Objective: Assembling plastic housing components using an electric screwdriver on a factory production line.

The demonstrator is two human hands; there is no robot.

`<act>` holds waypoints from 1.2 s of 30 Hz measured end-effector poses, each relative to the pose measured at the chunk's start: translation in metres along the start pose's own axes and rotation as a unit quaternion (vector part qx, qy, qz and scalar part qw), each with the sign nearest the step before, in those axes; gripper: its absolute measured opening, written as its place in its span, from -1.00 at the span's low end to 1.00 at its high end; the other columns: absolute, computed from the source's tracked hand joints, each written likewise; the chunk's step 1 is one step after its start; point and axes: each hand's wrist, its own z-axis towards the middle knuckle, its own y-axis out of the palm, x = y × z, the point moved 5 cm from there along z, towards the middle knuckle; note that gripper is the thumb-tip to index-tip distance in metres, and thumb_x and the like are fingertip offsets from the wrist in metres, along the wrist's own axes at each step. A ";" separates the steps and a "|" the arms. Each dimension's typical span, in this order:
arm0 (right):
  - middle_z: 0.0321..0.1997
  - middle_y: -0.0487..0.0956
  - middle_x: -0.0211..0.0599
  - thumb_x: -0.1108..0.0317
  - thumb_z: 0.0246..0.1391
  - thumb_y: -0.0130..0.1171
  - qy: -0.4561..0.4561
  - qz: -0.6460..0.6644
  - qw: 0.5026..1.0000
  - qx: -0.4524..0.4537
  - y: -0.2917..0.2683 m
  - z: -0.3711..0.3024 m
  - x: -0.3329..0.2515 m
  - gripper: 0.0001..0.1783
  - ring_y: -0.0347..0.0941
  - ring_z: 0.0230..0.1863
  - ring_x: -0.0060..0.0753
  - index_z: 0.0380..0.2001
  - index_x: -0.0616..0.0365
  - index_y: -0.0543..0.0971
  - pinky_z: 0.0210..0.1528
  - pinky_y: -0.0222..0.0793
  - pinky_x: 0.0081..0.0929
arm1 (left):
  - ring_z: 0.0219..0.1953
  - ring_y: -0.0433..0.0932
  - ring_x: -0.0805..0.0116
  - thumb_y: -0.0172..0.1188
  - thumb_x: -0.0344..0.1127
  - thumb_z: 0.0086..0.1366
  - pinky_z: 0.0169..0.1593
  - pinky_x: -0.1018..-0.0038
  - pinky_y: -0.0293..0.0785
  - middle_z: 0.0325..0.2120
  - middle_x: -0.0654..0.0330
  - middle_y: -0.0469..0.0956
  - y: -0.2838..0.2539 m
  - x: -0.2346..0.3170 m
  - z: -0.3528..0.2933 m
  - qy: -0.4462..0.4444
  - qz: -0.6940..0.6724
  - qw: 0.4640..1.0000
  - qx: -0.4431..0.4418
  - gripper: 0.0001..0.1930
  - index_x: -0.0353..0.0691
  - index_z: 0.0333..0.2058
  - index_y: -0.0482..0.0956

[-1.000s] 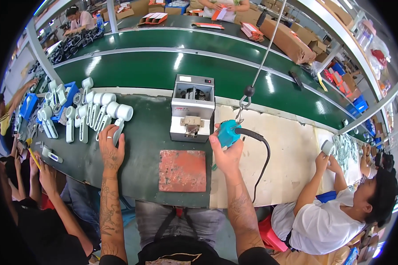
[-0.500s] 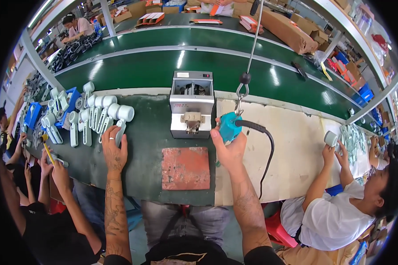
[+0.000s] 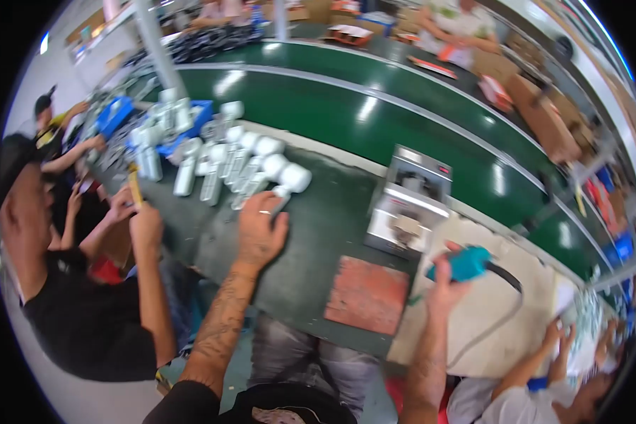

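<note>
At the near end of a row of pale handheld fans (image 3: 251, 162), my left hand (image 3: 258, 230) has its fingers and thumb around the handle of the closest handheld fan (image 3: 295, 178), which still lies on the table. Its round head points away from me. My right hand (image 3: 442, 286) grips a teal electric screwdriver (image 3: 468, 264) whose black cable trails off to the right; its lower end is blurred. Beyond the right hand stands a grey metal box-shaped machine (image 3: 410, 201). A worn red mat (image 3: 367, 295) lies between my hands.
Blue bins (image 3: 114, 116) with more fans stand at the far left. Behind the table runs a green conveyor (image 3: 304, 102). A co-worker (image 3: 85, 297) at my left holds a yellow tool; another co-worker (image 3: 544, 403) sits at my right. Beige sheeting (image 3: 498, 336) covers the table's right part.
The view has turned left, so the table's things appear farther right. The screwdriver has tipped over toward level in my right hand. My left hand stays at the same fan.
</note>
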 end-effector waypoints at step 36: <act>-0.31 0.66 -0.20 0.41 -0.01 0.41 0.011 -0.008 1.000 0.005 0.006 0.002 0.001 -0.72 0.64 -0.09 -0.25 -0.26 0.29 0.57 -0.05 0.52 -0.33 | 0.16 0.37 -0.05 0.34 -0.38 0.13 0.25 0.09 0.23 0.03 0.04 0.47 0.001 0.027 -0.002 0.043 0.047 0.995 -0.071 -0.55 -0.26 0.02 0.51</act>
